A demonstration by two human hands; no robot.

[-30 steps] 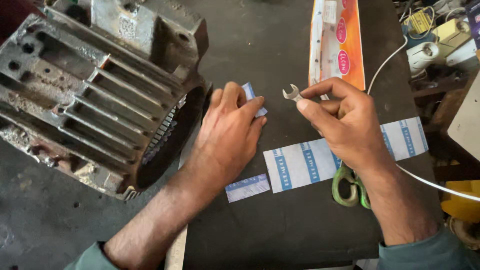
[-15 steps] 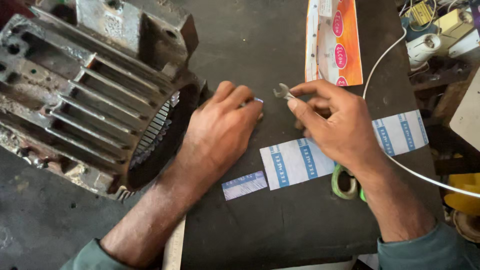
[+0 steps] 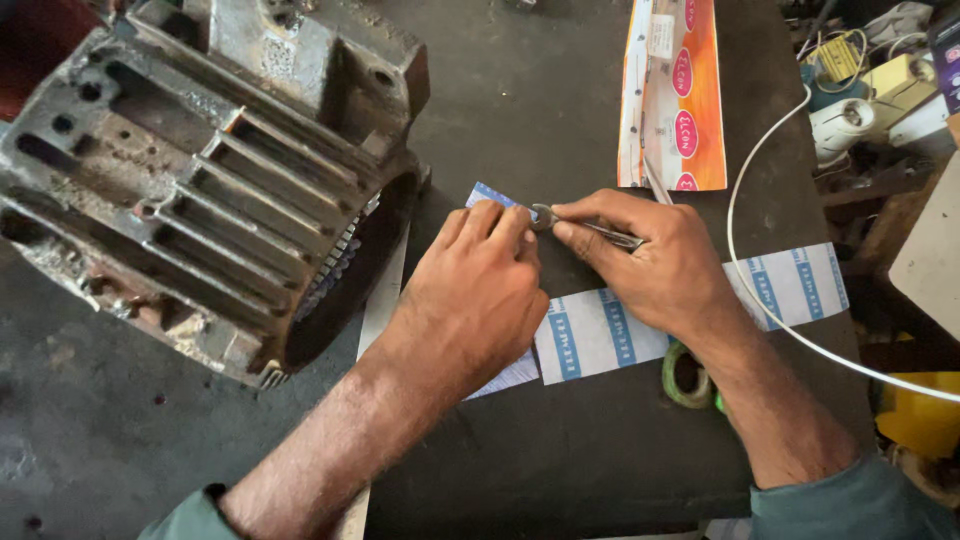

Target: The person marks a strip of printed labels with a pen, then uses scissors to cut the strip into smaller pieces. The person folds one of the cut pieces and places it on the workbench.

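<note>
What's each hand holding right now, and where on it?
Right hand pinches a small spanner along its shank, its head poking out at the fingertips. Left hand presses flat on a paper strip, gripping nothing.

A dark workbench (image 3: 560, 100) is carrying a finned motor housing (image 3: 200, 180), white blue-striped paper strips (image 3: 600, 335), an orange packet (image 3: 675, 90), green-handled scissors (image 3: 685, 385) and a white cable (image 3: 750, 290).

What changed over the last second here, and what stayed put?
The right hand brought its small spanner down to meet the left hand, which now presses flat on the paper slip. The motor housing, paper strip and white cable stayed in place.
</note>
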